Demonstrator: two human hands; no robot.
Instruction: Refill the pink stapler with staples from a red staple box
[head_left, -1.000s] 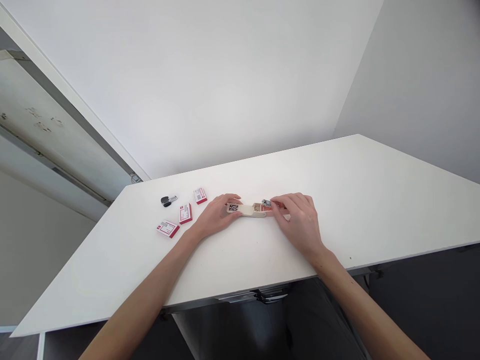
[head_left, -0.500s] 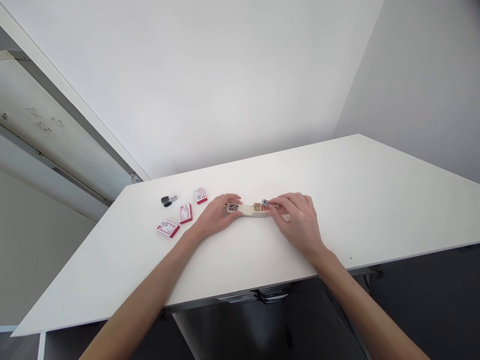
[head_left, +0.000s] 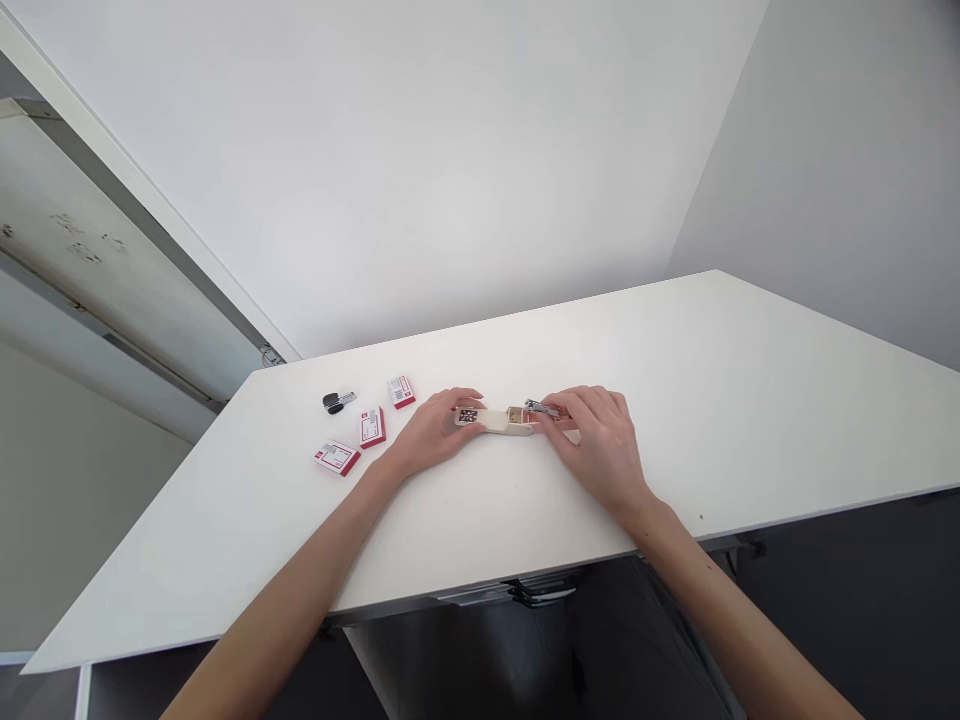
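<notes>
A stapler [head_left: 501, 421], opened out flat, lies lengthwise on the white table, its cream part to the left and its pink part to the right. My left hand [head_left: 439, 427] grips the cream end, thumb in front and fingers behind, beside a dark patterned patch. Over the pink part, my right hand [head_left: 600, 440] pinches a small silver metal piece [head_left: 538, 407] between thumb and fingers. This piece sits slightly tilted above the stapler's hollow. My fingers cover much of the pink end, so whether the piece touches the stapler cannot be told.
Left of my left hand lie three small red-and-white boxes: a rear box [head_left: 401, 391], a middle box [head_left: 372, 427] and a front box [head_left: 337, 457]. Behind them is a black-and-silver staple remover [head_left: 339, 402]. A white wall [head_left: 480, 180] rises behind the table [head_left: 750, 400].
The silver metal piece has turned a little in my right fingers and shows more of its length. My left hand and the stapler stay in place.
</notes>
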